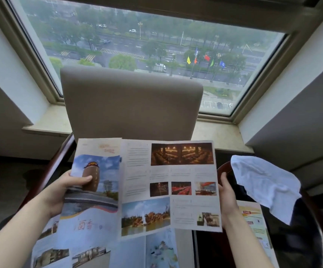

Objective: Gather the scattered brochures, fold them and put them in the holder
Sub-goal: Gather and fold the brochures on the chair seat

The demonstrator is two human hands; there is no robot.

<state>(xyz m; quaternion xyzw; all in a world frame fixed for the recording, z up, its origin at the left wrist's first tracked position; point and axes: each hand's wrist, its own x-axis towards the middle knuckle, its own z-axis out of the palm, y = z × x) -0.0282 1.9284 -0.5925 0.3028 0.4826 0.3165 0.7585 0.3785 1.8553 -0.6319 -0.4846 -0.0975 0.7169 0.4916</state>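
Closest to the person, more brochures point(91, 238) lie flat and overlapping at the bottom of the view, so the gathering looks only partly done. Just above those, the open brochure point(168, 175) is held up in the air between both hands, long side running left to right and the creases running away from the person. The left hand point(64, 190) grips the left panel, thumb on the printed side, and that panel is already angled up at its crease. The right hand point(227, 194) holds the far right edge with the thumb in front; I can't see its fingers behind the sheet. My guess: the left panel swings over toward the right hand first.

A yellow leaflet point(253, 219) lies just right of that, under a white cloth point(263, 186). Beyond are a chair point(131, 105) and the window point(147, 45). No holder anywhere in view.
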